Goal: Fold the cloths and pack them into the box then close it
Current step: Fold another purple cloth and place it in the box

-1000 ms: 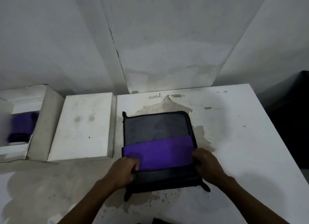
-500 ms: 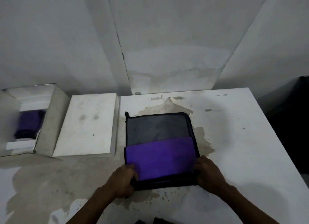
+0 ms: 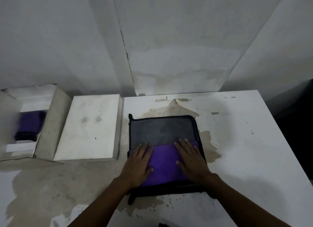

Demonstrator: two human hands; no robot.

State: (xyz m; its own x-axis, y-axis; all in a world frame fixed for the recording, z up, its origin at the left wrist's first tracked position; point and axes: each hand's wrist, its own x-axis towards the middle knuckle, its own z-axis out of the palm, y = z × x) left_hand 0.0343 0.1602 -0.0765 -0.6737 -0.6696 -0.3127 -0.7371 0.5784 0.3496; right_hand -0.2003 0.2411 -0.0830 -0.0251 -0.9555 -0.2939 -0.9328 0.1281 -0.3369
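Pressing the folded purple flap of the black-edged grey-and-purple cloth (image 3: 162, 132) flat works best with left hand (image 3: 138, 164) and right hand (image 3: 192, 160) open-palmed, gripping nothing, sweeping outward evenly on the stained white counter (image 3: 245, 142).

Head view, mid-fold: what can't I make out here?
- Head view: purple flap of the cloth is partly covered by the left hand and right hand, both pressing flat.
- Box contents: a purple bundle, motion-blurred; count unreadable, and the frame's left edge cuts the box.
- Dark object at the bottom edge, cut off.
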